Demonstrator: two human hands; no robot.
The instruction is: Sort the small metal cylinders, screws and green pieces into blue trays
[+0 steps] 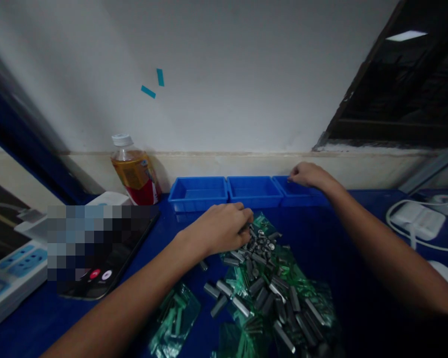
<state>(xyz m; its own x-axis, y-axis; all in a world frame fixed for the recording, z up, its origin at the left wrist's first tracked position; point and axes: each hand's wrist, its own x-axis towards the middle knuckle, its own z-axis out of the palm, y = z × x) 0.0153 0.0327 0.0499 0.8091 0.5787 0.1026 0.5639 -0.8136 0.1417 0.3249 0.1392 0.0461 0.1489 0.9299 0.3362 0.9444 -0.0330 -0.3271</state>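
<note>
My left hand (226,226) is at the far left edge of a pile of small metal cylinders (261,258), its fingers curled down. Whatever those fingers hold, if anything, is hidden. Over the right-hand blue bin (298,199) is my right hand (308,175), with thumb and fingers pinched together; anything between the fingertips is too small to name. The pile has short pieces at the back and longer dark and shiny ones in front. Green plastic bags (317,293) lie under and around it. Another green bag (177,318) with long pieces lies below my left forearm.
Beside the right bin stand a middle blue bin (256,201) and a left blue bin (197,205), against the wall. A drink bottle (134,171), a phone (115,271) and a power strip (18,278) occupy the left side. A white charger with cable (420,221) lies right.
</note>
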